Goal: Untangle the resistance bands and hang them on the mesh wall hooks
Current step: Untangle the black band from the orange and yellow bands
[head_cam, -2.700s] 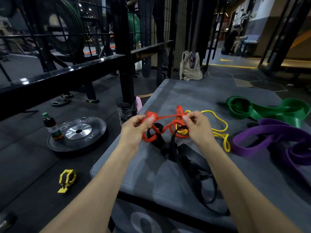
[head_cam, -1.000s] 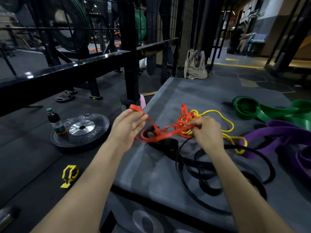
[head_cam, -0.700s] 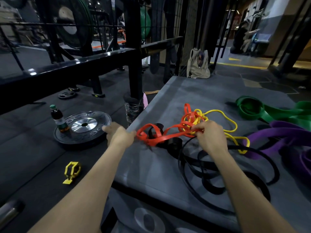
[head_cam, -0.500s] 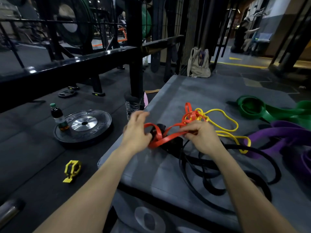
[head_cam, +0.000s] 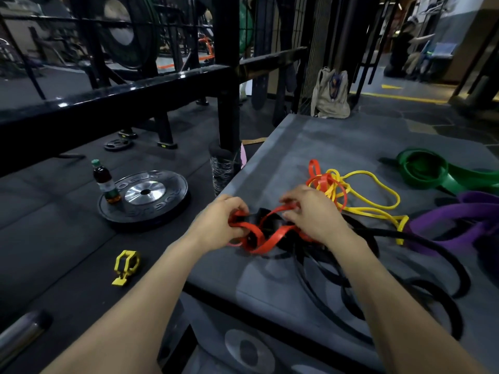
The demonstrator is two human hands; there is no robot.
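A red band [head_cam: 266, 240] lies knotted with a thin yellow band [head_cam: 370, 190] and a black band [head_cam: 421, 247] on a grey padded box [head_cam: 337, 147]. My left hand [head_cam: 216, 225] grips a red loop at the tangle's left end. Just to its right, my right hand [head_cam: 313, 211] pinches another red strand. Both hands hover low over the box. A green band [head_cam: 432, 171] and a purple band [head_cam: 464, 217] lie apart at the right. A black mesh wall [head_cam: 302, 25] stands behind the box; no hooks show.
Left of the box, on the dark floor, lie a weight plate [head_cam: 145, 198], a bottle [head_cam: 105, 182] and a yellow clip [head_cam: 125, 265]. A black rack beam [head_cam: 121, 98] and post [head_cam: 228, 76] run along the left. A beige bag [head_cam: 330, 93] leans behind the box.
My left hand pulled a red loop out to the left, then came back in. Both hands now sit close together and lower on the red strands. The black band has spread out over the box.
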